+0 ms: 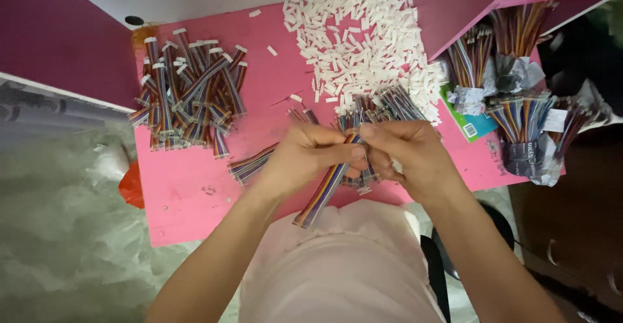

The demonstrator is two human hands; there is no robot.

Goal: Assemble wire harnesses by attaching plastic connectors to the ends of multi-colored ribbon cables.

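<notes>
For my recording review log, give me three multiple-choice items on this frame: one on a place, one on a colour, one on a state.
1. Where does the heap of small white plastic pieces lie?
A. at the far side of the table, past the hands
B. on the floor
C. in the person's lap

2. What colour is the table top?
A. green
B. pink
C. white

3. What is the state of the left hand and right hand?
A. both lie flat and empty
B. only one touches anything
C. both grip the same striped ribbon cable

Answers: 1 A, the heap sits above the hands in the view. 2 B, bare pink shows between the piles. 3 C, the fingers of both meet at the cable's upper end.
</notes>
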